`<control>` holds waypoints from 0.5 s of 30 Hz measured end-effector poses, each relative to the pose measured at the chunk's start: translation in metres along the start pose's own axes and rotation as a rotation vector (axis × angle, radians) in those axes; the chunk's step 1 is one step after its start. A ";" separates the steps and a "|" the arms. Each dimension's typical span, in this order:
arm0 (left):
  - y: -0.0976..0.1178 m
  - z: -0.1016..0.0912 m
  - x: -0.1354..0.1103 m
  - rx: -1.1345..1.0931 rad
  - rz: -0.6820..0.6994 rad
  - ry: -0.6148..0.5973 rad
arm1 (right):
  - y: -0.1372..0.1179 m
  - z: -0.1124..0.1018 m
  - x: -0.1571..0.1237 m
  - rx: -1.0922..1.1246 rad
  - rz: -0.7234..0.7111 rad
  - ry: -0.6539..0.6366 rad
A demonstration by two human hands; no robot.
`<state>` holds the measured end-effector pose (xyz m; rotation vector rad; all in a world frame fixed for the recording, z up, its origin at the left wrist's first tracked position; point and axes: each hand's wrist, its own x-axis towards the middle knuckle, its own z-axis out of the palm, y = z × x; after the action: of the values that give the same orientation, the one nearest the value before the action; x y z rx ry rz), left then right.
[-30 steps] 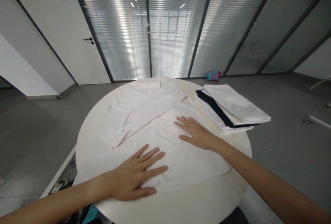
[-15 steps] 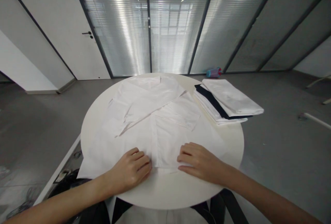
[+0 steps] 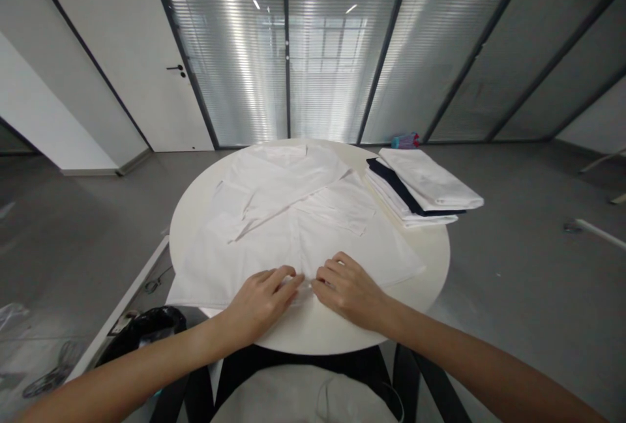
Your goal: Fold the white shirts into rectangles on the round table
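To the left of the left forearm, below the table edge, sits a black bin bag (image 3: 171,317). A white long-sleeved shirt (image 3: 274,227) lies spread on the round white table (image 3: 317,330), under and beyond both hands, sleeves laid over its body. Its near left corner, left of the left hand, reaches past the table edge; that overhang could slide and drag the hem askew, or dip towards the bag, if the cloth were pulled unevenly.

The left hand (image 3: 267,297) is at the middle of the near hem, fingers bent and fingertips low. The right hand (image 3: 348,289) mirrors it just beside, knuckles raised. Whether either pinches fabric I cannot tell. A sharp tug here might ruck the front or shift the loose sleeves.

Right of and beyond the right hand is a stack of folded white garments (image 3: 433,178) with a dark navy folded garment (image 3: 398,187) among them. Its layers jut unevenly, so a knock from the right arm could make it slip.
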<state>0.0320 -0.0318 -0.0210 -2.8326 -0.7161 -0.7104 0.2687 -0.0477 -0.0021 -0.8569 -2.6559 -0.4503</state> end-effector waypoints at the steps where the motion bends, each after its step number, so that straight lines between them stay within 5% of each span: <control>1: 0.000 0.002 -0.001 -0.002 0.025 -0.013 | -0.001 0.000 0.001 0.009 0.002 0.003; 5: -0.003 0.006 -0.002 -0.018 0.060 -0.069 | 0.004 -0.007 -0.004 0.127 -0.012 -0.055; 7: -0.004 0.004 -0.001 -0.044 0.057 -0.097 | 0.016 -0.016 -0.014 0.164 0.092 -0.081; 11: -0.007 -0.012 0.008 -0.193 0.008 -0.212 | 0.051 -0.045 -0.050 -0.026 0.608 -0.206; 15: -0.014 -0.027 0.034 -0.310 -0.021 -0.273 | 0.072 -0.066 -0.090 -0.209 1.060 -0.473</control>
<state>0.0403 -0.0124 0.0193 -3.2537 -0.7302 -0.4772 0.3952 -0.0632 0.0370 -2.4409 -2.0501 -0.2465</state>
